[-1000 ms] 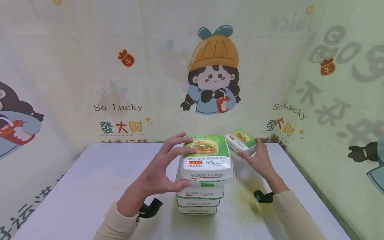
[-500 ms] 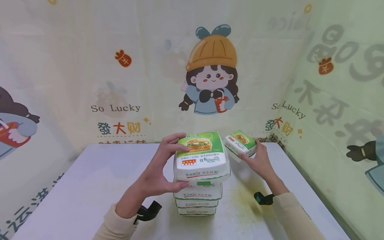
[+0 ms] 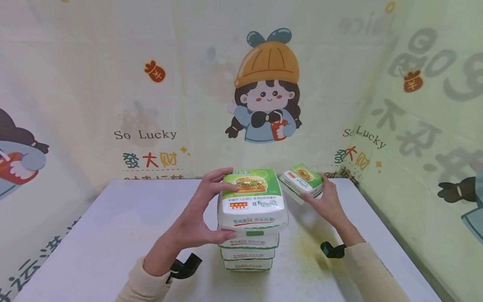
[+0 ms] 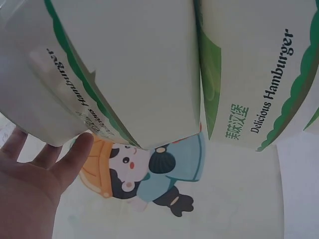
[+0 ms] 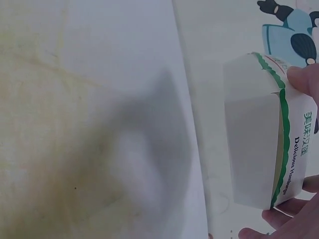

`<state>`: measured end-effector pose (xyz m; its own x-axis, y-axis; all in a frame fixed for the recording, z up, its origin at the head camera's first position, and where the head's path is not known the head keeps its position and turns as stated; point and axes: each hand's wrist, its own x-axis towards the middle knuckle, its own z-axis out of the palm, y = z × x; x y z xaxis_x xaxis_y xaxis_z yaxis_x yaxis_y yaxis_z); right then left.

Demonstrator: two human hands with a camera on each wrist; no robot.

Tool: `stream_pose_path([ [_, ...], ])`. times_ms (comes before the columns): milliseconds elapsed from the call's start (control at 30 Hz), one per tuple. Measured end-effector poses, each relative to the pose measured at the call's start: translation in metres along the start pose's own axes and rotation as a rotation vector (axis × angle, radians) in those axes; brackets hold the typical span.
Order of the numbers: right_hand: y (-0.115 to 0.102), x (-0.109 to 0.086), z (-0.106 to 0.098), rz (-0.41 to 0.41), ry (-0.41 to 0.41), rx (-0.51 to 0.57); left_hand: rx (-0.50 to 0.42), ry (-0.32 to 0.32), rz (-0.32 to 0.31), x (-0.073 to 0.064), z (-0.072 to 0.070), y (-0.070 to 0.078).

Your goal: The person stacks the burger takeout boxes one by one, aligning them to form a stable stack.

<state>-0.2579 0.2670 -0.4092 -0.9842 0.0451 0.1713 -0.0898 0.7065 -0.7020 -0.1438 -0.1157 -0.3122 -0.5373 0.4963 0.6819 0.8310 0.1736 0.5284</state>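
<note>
A stack of white-and-green cardboard hamburger boxes (image 3: 250,253) stands at the middle of the table. My left hand (image 3: 196,212) grips the top hamburger box (image 3: 253,205) by its left side, fingers over the lid and thumb low on the front. Its base sits right over the box beneath in the left wrist view, where that lower hamburger box (image 4: 259,74) shows at the right. Farther back on the right, my right hand (image 3: 325,201) holds another hamburger box (image 3: 302,180), tilted and raised off the table. The right wrist view shows this box's plain side and scalloped green edge.
The white table (image 3: 124,235) ends at a back edge close to a printed cloth backdrop (image 3: 203,105), with side cloths at left and right. A yellowish stain (image 3: 313,247) marks the tabletop right of the stack. Dark wrist devices (image 3: 185,266) hang below both wrists.
My left hand has shifted the top box slightly left over the stack. My right hand keeps its box raised at nearly the same place.
</note>
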Motion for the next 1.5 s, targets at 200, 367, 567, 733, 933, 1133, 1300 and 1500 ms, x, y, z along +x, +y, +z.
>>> stream_pose_path([
  [200, -0.007, -0.002, -0.009, -0.031, 0.023, -0.002, -0.033, -0.007, -0.016, -0.002, -0.001, -0.002],
  [367, -0.019, -0.002, -0.02, -0.048, 0.055, -0.006, -0.059, 0.003, -0.008, -0.001, 0.0, -0.003],
  [567, -0.033, -0.005, -0.03, -0.088, 0.07, 0.017, -0.043, 0.012, 0.002, 0.0, 0.001, -0.004],
  [733, -0.036, -0.006, -0.032, -0.114, 0.068, 0.028, -0.001, 0.019, -0.004, 0.0, 0.002, -0.003],
  [933, -0.035, -0.008, -0.03, -0.13, 0.074, 0.033, 0.156, -0.067, 0.157, 0.013, 0.008, 0.015],
  [1133, -0.032, -0.009, -0.028, -0.121, 0.069, 0.034, 0.307, -0.149, 0.224, 0.024, 0.013, 0.028],
  [1300, -0.031, -0.009, -0.028, -0.105, 0.069, 0.014, 0.341, -0.168, 0.186, 0.021, 0.01, 0.026],
  [1500, -0.03, -0.009, -0.027, -0.093, 0.072, 0.007, 0.461, -0.146, 0.135, 0.02, 0.007, 0.025],
])
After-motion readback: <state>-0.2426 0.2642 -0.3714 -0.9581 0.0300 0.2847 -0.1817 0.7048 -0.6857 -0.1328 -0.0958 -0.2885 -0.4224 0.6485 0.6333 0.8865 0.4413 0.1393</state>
